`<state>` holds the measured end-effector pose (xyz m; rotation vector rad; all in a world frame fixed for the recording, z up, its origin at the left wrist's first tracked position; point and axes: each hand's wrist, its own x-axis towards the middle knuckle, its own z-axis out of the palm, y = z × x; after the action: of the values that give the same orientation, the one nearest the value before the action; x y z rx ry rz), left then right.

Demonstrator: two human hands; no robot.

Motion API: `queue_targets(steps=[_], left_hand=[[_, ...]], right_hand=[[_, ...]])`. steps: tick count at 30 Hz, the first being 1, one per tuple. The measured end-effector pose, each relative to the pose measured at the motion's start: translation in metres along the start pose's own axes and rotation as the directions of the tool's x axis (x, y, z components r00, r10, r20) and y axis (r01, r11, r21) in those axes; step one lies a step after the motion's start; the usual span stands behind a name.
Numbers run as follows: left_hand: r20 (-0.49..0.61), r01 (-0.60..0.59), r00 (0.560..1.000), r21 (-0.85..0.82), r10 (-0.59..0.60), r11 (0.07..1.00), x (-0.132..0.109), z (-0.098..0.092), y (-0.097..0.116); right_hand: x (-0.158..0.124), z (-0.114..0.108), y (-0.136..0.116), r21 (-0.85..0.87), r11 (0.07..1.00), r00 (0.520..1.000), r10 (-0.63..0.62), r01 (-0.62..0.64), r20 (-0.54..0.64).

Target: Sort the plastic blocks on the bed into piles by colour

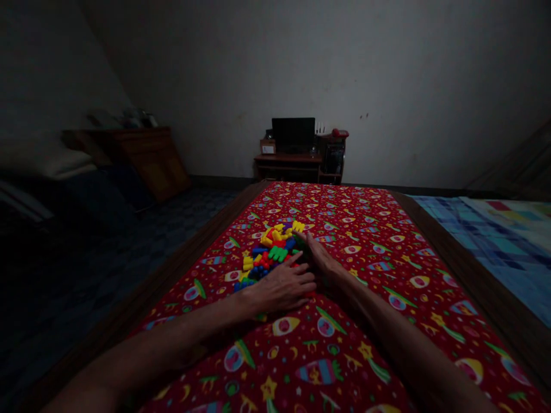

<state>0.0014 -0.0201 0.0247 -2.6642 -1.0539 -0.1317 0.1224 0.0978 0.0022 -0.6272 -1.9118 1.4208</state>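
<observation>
A pile of colourful plastic building blocks point(266, 258) in yellow, red, blue and green lies on a red patterned cloth point(318, 355). Across the near right part of the pile rests my left hand point(284, 284), palm down with its fingers spread, hiding some blocks beneath it. My right hand point(321, 255) stands on edge at the pile's right side, fingers stretched forward beside the blocks. Its fingertips come close to a yellow block point(298, 226) at the far end. I see no block gripped in either hand.
A brown border point(185, 258) edges the cloth. By the far wall, a desk point(288, 157) holds a monitor point(293, 133). A wooden cabinet point(150, 155) stands at the left. Blue checkered fabric point(486, 246) lies to the right.
</observation>
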Motion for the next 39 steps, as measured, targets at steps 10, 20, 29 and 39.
queue_targets(steps=[10,20,29,39], left_hand=[[0.034,0.182,0.983,-0.139,-0.179,0.973,-0.053,-0.032,-0.032],[0.073,0.126,0.99,-0.096,-0.119,0.987,-0.093,-0.014,-0.02],[-0.096,0.107,0.989,-0.067,-0.113,0.992,-0.013,-0.009,-0.043],[0.081,0.484,0.859,0.195,-0.506,0.853,0.068,0.04,-0.071]], right_hand=[[0.003,-0.021,0.024,0.213,0.975,0.983,0.096,-0.061,-0.158],[0.004,-0.024,0.037,0.147,0.986,0.97,0.105,-0.074,-0.217],[0.002,-0.039,0.033,0.278,0.958,0.856,0.202,-0.071,-0.476],[0.006,-0.057,0.046,0.32,0.944,0.785,0.14,0.077,-0.603]])
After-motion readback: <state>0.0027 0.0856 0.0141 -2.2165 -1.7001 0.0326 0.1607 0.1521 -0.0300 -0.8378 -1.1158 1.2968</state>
